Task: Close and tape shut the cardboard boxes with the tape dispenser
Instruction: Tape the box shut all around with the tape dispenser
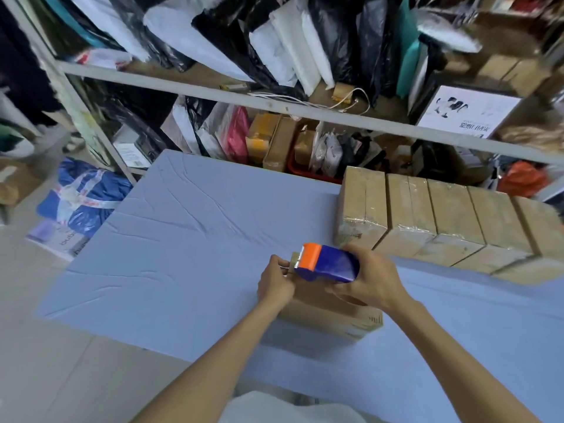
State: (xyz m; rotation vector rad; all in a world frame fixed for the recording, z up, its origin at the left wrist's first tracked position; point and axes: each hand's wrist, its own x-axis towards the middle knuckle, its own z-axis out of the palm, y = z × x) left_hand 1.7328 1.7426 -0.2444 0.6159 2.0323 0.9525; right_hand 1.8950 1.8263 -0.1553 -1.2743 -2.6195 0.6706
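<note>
the taping step seems just starting. right hand (370,285) grips the blue tape dispenser with orange roller (325,264) above the small brown cardboard box (329,312) lying under both hands on the blue-clothed worktop (183,239). left hand (276,283) pinches the tape end at the dispenser's mouth. next: press that end onto the box's far edge, then draw the dispenser along the seam.

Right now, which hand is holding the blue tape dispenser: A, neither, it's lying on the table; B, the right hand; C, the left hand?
B: the right hand grips the tape dispenser over the cardboard box, while the left hand pinches the tape end at its orange front.
</note>
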